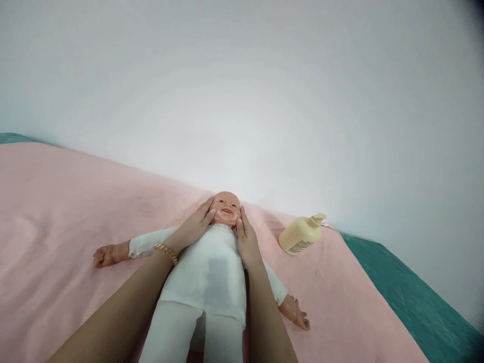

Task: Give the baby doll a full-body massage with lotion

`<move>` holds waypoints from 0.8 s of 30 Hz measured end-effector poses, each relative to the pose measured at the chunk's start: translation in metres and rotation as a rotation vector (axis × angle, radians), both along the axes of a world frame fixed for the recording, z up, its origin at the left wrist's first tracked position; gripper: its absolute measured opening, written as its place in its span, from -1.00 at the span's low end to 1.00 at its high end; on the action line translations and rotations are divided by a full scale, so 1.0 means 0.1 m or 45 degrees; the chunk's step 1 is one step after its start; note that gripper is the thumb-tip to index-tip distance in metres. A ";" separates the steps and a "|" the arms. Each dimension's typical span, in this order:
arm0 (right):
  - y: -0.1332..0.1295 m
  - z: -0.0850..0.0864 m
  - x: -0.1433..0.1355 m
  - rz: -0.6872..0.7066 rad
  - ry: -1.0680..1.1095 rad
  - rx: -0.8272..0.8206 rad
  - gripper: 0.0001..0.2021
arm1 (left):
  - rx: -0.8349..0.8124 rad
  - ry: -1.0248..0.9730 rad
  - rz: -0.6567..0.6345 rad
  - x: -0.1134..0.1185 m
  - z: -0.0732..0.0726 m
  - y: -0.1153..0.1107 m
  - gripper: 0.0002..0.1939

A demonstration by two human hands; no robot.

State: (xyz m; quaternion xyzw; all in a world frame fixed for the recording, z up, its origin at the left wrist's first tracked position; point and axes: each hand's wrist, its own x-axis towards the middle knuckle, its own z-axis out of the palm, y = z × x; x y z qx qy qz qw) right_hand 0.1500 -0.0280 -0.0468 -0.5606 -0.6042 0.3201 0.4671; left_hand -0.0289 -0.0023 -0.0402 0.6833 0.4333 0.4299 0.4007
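A baby doll [223, 272] lies on its back on a pink cloth, its head [227, 199] near the wall. It has a white cloth body with a greyish patch on the front. Both doll arms are spread out to the sides. My left hand [196, 223] rests along the left side of the doll's face, fingers straight and flat against the cheek. On the opposite cheek lies my right hand [247, 239], also with outstretched fingers. A gold-coloured bracelet [166, 253] circles my left wrist. The undersides of my fingers are hidden against the doll.
A pale yellow pump bottle [300, 235] stands, leaning in view, to the right of the doll's head. Beneath everything spreads the pink cloth [75, 201], with a green surface [408, 282] showing at the right. A plain white wall [242, 101] rises behind.
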 end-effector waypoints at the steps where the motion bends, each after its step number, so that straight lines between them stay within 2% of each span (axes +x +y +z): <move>1: 0.00 0.00 0.00 0.003 0.009 0.003 -0.18 | -0.008 0.001 0.004 0.00 0.00 0.00 -0.26; 9: -0.01 0.04 -0.02 -0.009 0.045 -0.046 -0.18 | -0.017 0.030 0.011 -0.01 0.08 -0.04 -0.23; 18: -0.04 0.07 -0.09 -0.039 0.218 -0.080 -0.12 | -0.031 -0.165 -0.038 0.03 -0.01 0.00 -0.21; 24: -0.06 0.12 -0.11 -0.066 0.169 -0.104 -0.14 | -0.047 -0.153 -0.011 0.04 0.03 -0.02 -0.24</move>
